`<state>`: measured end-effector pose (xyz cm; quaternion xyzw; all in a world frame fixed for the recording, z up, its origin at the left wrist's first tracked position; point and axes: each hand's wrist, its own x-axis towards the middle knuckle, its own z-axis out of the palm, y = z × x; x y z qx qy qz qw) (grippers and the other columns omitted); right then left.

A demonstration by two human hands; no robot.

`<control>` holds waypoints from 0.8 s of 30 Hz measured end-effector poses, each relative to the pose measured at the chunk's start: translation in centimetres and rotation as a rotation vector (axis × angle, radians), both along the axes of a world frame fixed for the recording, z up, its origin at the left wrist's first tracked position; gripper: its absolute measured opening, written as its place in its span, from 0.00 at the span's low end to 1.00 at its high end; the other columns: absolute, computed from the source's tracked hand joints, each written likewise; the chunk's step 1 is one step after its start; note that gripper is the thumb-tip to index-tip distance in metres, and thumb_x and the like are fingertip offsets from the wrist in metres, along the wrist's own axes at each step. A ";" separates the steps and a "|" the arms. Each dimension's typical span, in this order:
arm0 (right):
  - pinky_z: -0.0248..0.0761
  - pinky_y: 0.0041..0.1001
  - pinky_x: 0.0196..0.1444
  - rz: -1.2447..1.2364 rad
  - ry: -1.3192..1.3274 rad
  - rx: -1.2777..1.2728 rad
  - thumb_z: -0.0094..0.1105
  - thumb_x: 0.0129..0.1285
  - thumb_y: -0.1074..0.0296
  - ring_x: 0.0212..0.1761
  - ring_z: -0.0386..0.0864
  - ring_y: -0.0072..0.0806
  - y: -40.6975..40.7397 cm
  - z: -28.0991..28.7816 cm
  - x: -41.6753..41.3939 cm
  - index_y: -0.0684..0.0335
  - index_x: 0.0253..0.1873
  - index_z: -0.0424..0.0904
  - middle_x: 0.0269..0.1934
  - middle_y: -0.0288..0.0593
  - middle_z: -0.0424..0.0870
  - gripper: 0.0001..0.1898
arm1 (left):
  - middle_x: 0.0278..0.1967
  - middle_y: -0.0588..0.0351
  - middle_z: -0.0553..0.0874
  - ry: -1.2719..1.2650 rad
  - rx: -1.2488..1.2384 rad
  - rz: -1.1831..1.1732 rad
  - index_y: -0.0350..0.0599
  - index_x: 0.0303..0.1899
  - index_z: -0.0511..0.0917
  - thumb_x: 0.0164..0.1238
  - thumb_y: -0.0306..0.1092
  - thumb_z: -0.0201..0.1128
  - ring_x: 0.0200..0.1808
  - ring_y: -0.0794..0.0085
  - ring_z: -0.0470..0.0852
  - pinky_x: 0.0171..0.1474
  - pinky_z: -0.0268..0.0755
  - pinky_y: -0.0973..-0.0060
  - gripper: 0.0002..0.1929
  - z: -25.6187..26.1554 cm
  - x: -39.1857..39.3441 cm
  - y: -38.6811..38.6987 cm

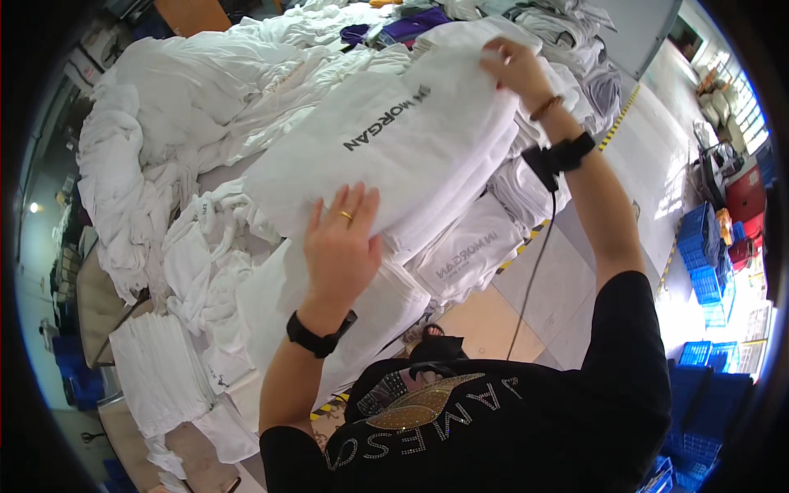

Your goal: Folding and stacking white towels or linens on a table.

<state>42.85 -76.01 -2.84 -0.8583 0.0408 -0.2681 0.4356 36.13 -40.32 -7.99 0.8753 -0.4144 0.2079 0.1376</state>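
Note:
A white folded cloth with dark printed lettering [431, 135] lies on a stack of similar folded cloths in front of me. My left hand [345, 240], with a ring on one finger, rests flat on its near left edge, fingers spread. At the far right end, my right hand [515, 68] touches the cloth with bent fingers; the blur hides whether it pinches the fabric. Below the stack, nearer me, lies another folded white pile [394, 302]. Beside it is a folded cloth with grey lettering [471, 252].
Loose white cloth [185, 92] is heaped at the left and back. A stack of folded white pieces [160, 370] stands at lower left. Purple cloth [416, 26] lies at the back. Blue plastic crates [699, 240] stand on the right. A cable [533, 271] hangs from my right wrist.

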 end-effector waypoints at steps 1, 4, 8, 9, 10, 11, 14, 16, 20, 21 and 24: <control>0.71 0.22 0.21 -0.021 -0.150 0.106 0.61 0.51 0.68 0.17 0.76 0.23 -0.5 1.0 0.4 0.66 0.42 0.78 0.20 0.38 0.76 0.14 | 0.61 0.49 0.69 -0.032 -0.057 -0.011 0.47 0.57 0.70 0.47 0.28 0.60 0.61 0.55 0.68 0.60 0.61 0.57 0.29 0.8 0.4 -0.2; 0.73 0.24 0.27 -0.128 -0.009 0.055 0.60 0.52 0.63 0.23 0.78 0.27 -5.0 0.6 1.1 0.65 0.49 0.74 0.25 0.44 0.78 0.20 | 0.61 0.50 0.69 0.024 0.022 -0.063 0.47 0.58 0.69 0.49 0.31 0.60 0.62 0.56 0.67 0.62 0.58 0.56 0.29 1.8 0.5 -2.4; 0.53 0.44 0.64 -0.118 0.009 -0.683 0.58 0.55 0.42 0.67 0.55 0.54 0.5 -4.9 0.5 0.49 0.67 0.59 0.64 0.64 0.56 0.37 | 0.61 0.49 0.69 0.061 0.123 -0.036 0.49 0.58 0.69 0.55 0.38 0.61 0.63 0.54 0.65 0.63 0.56 0.54 0.26 -0.1 -0.3 -0.2; 0.50 0.45 0.65 -0.019 0.055 -0.679 0.56 0.57 0.42 0.68 0.51 0.54 4.1 -4.7 -1.3 0.45 0.67 0.59 0.65 0.59 0.56 0.34 | 0.60 0.48 0.69 0.145 0.013 -0.058 0.49 0.58 0.69 0.57 0.40 0.61 0.62 0.53 0.66 0.63 0.56 0.54 0.26 0.1 -0.6 1.7; 0.48 0.44 0.66 0.030 0.094 -0.819 0.55 0.58 0.42 0.70 0.47 0.54 4.7 -5.8 -2.1 0.42 0.67 0.58 0.68 0.55 0.53 0.34 | 0.60 0.48 0.69 0.208 -0.101 -0.086 0.49 0.58 0.69 0.58 0.42 0.61 0.62 0.52 0.66 0.62 0.57 0.55 0.25 0.6 -1.1 3.8; 0.43 0.42 0.69 0.084 0.341 -0.768 0.54 0.62 0.51 0.71 0.45 0.51 6.6 -5.8 -2.9 0.47 0.68 0.57 0.69 0.52 0.51 0.31 | 0.60 0.48 0.69 0.209 -0.081 -0.008 0.49 0.58 0.69 0.58 0.42 0.61 0.62 0.52 0.66 0.62 0.57 0.55 0.25 0.1 -0.8 6.7; 0.40 0.39 0.70 0.011 0.240 -0.908 0.50 0.66 0.57 0.73 0.41 0.48 4.9 -9.7 -2.0 0.46 0.69 0.56 0.71 0.44 0.48 0.28 | 0.59 0.47 0.71 0.364 -0.202 0.142 0.46 0.56 0.71 0.58 0.44 0.62 0.60 0.52 0.69 0.60 0.62 0.64 0.25 -4.7 1.8 17.4; 0.41 0.38 0.70 -0.072 0.131 -0.949 0.47 0.67 0.58 0.71 0.47 0.45 3.7 -10.7 -1.3 0.48 0.69 0.57 0.70 0.40 0.53 0.25 | 0.56 0.46 0.74 0.633 -0.322 0.363 0.46 0.55 0.72 0.58 0.46 0.62 0.58 0.55 0.71 0.58 0.64 0.68 0.24 -8.1 3.2 25.9; 0.42 0.31 0.70 0.137 0.128 -0.267 0.39 0.71 0.58 0.70 0.52 0.34 12.4 -10.0 -3.5 0.65 0.67 0.57 0.67 0.44 0.58 0.25 | 0.49 0.47 0.79 0.709 -0.209 0.876 0.44 0.50 0.76 0.55 0.47 0.62 0.54 0.55 0.75 0.56 0.67 0.64 0.23 -20.0 4.0 45.6; 0.42 0.31 0.70 0.141 0.134 -0.263 0.39 0.70 0.57 0.70 0.52 0.33 16.5 -8.7 -5.3 0.65 0.67 0.57 0.67 0.44 0.58 0.26 | 0.49 0.47 0.79 0.714 -0.213 0.877 0.44 0.50 0.76 0.55 0.47 0.62 0.54 0.55 0.75 0.56 0.67 0.64 0.23 -21.8 4.5 49.3; 0.40 0.32 0.71 0.056 0.097 -0.311 0.41 0.68 0.52 0.70 0.52 0.33 27.5 -6.2 -11.0 0.66 0.67 0.56 0.67 0.45 0.58 0.29 | 0.49 0.48 0.80 0.739 -0.089 0.966 0.45 0.50 0.76 0.55 0.46 0.61 0.54 0.56 0.75 0.57 0.66 0.65 0.23 -26.6 9.1 59.1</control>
